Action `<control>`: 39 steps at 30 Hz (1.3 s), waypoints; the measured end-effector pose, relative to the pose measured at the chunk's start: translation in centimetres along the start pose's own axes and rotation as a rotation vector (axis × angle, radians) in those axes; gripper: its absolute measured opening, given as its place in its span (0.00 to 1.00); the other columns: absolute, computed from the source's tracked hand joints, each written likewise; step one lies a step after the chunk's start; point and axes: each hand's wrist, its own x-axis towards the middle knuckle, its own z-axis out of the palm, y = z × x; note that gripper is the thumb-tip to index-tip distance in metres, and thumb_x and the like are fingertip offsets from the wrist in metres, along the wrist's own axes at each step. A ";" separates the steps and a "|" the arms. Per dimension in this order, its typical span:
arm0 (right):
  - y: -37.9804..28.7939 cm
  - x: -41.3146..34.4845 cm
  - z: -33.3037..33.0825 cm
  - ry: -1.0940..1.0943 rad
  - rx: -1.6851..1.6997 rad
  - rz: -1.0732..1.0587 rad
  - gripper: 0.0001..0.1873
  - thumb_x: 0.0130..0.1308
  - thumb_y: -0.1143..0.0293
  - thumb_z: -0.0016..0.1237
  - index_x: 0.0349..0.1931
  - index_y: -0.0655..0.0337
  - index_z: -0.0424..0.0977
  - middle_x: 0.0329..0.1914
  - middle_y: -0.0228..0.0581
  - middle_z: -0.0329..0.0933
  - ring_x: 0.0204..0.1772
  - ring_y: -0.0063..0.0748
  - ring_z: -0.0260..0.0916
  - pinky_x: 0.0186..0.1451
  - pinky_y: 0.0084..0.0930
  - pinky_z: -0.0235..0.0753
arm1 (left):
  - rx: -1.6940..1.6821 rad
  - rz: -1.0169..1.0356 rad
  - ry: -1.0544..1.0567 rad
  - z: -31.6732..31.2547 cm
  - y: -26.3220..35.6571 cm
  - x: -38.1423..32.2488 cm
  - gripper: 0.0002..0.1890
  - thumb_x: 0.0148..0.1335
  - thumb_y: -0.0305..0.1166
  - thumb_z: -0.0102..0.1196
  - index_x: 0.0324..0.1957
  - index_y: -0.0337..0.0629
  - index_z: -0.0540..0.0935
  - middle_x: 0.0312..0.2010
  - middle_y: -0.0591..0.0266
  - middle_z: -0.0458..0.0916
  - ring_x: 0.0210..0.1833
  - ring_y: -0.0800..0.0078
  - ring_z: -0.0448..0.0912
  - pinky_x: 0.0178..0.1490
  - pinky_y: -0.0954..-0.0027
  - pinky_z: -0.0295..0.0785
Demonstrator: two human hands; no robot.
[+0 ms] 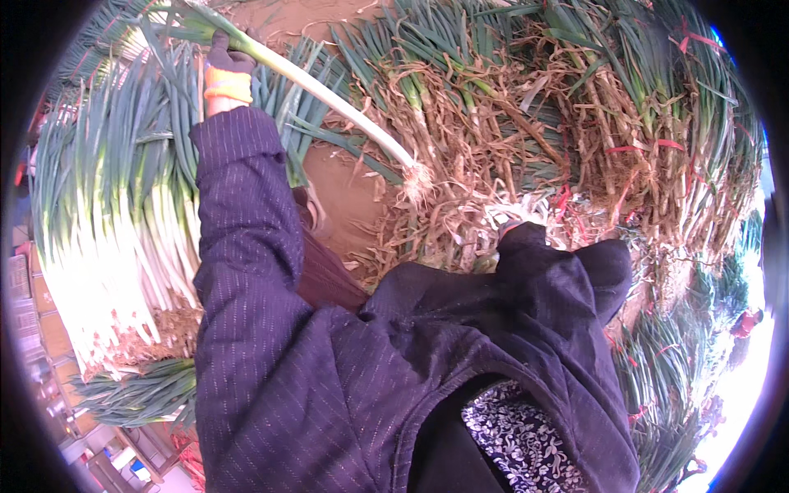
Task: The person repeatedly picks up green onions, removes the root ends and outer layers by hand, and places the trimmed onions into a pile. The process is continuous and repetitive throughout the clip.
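My left hand [231,58], in a dark glove with an orange cuff, reaches out to the upper left. It grips a long green onion [339,106] at the base of its green leaves. The white stalk slants down to the right and ends in a tuft of pale roots. Beneath those roots lie dry, peeled husks and leaves [431,228]. My right hand [508,227] is low at the right of centre, mostly hidden by its dark sleeve. It is by white stalk ends and a red tie [562,198]; whether it holds anything cannot be seen.
At left lies a large stack of cleaned green onions [117,234] with white stalks. Unpeeled bundles [647,111] with brown husks and red ties stand at upper right. More green bundles [659,357] lie at lower right. Bare brown ground [345,191] shows beyond my knee.
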 end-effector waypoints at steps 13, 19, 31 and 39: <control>-12.7 -2.7 -7.6 -0.138 1.657 -0.603 0.32 0.58 0.73 0.55 0.61 0.68 0.58 0.57 0.39 0.68 0.60 0.28 0.65 0.62 0.25 0.64 | -0.985 -0.810 -0.671 3.3 -1.8 -2.7 0.04 0.57 0.30 0.48 0.33 0.45 0.68 0.26 0.69 0.67 0.29 0.76 0.68 0.39 0.70 0.64; -14.8 -1.4 -5.7 0.467 1.324 -0.520 0.21 0.57 0.78 0.51 0.52 0.68 0.66 0.43 0.38 0.74 0.47 0.25 0.70 0.50 0.19 0.69 | -0.287 -0.365 -0.414 6.5 -4.1 -5.5 0.38 0.59 0.64 0.32 0.52 0.38 0.71 0.47 0.53 0.78 0.51 0.56 0.76 0.55 0.50 0.70; -16.3 -8.4 -8.6 0.635 0.819 -0.257 0.10 0.56 0.69 0.50 0.36 0.60 0.68 0.25 0.49 0.74 0.32 0.51 0.73 0.33 0.39 0.71 | -0.123 -0.513 -0.180 3.9 -11.6 -4.4 0.19 0.63 0.48 0.43 0.35 0.38 0.64 0.22 0.63 0.62 0.20 0.73 0.62 0.21 0.71 0.60; -14.8 -15.7 -9.8 0.707 0.589 -0.249 0.11 0.49 0.71 0.51 0.33 0.60 0.68 0.23 0.43 0.73 0.26 0.45 0.72 0.30 0.35 0.71 | 0.574 -0.257 -0.412 3.8 -17.6 -6.0 0.14 0.66 0.43 0.38 0.37 0.42 0.69 0.27 0.65 0.68 0.22 0.75 0.67 0.26 0.70 0.67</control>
